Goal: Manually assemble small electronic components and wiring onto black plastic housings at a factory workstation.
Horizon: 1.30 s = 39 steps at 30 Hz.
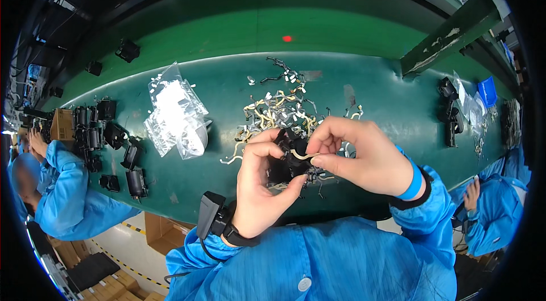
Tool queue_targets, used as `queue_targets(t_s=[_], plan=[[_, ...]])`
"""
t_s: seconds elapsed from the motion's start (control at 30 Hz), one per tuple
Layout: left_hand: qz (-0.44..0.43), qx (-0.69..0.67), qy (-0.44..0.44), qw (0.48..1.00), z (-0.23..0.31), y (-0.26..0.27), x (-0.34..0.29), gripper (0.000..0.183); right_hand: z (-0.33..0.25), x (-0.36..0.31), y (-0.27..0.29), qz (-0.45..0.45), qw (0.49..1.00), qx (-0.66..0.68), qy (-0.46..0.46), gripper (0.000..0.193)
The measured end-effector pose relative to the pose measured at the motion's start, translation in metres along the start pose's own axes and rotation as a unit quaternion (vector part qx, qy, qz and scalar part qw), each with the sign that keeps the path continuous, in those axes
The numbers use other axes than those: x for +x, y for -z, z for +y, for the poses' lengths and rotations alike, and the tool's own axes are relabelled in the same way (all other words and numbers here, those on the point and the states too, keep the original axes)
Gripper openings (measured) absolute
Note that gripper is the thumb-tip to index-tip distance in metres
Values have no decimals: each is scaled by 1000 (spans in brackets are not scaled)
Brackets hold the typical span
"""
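Observation:
My left hand (257,190) is curled around a black plastic housing (280,172), fingers on its far side and thumb at its near side. A short pale yellow cable (300,156) runs across the upper part of the housing. Its right end sits between the thumb and forefinger of my right hand (367,159), which is pinched shut. The cable's other end meets the housing, but the exact join is too small to make out. Just beyond both hands lies a loose pile of short cables (276,112) with white connectors, in yellow, grey and black. My fingers hide part of the housing.
A clear bag of small white parts (177,113) lies left of the pile. Farther left stand several black housings (91,130) and a cardboard box (62,125). More black housings (451,113) and a blue tray (487,91) are at right. Co-workers sit at both sides.

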<state>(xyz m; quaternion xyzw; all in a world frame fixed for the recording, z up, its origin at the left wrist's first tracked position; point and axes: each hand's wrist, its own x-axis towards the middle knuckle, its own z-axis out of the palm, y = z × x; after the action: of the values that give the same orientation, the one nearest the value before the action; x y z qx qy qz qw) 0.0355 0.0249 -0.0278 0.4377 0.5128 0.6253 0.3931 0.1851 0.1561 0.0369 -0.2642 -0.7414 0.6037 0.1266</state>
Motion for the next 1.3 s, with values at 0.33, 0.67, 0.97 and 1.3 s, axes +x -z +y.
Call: queue_targets(t_s=[0.33, 0.67, 0.97, 1.3], plan=[[-77, -208, 123, 967, 10, 6, 1, 53, -2, 14, 10, 46, 910, -319, 259, 16], [-93, -257, 147, 951, 8, 13, 5, 54, 9, 1, 6, 70, 864, -380, 321, 19], [-92, -64, 39, 993, 8, 12, 8, 49, 23, -7, -32, 118, 982, 53, 135, 35], [-26, -166, 112, 979, 7, 14, 7, 13, 34, -6, -42, 125, 981, 103, 108, 31]])
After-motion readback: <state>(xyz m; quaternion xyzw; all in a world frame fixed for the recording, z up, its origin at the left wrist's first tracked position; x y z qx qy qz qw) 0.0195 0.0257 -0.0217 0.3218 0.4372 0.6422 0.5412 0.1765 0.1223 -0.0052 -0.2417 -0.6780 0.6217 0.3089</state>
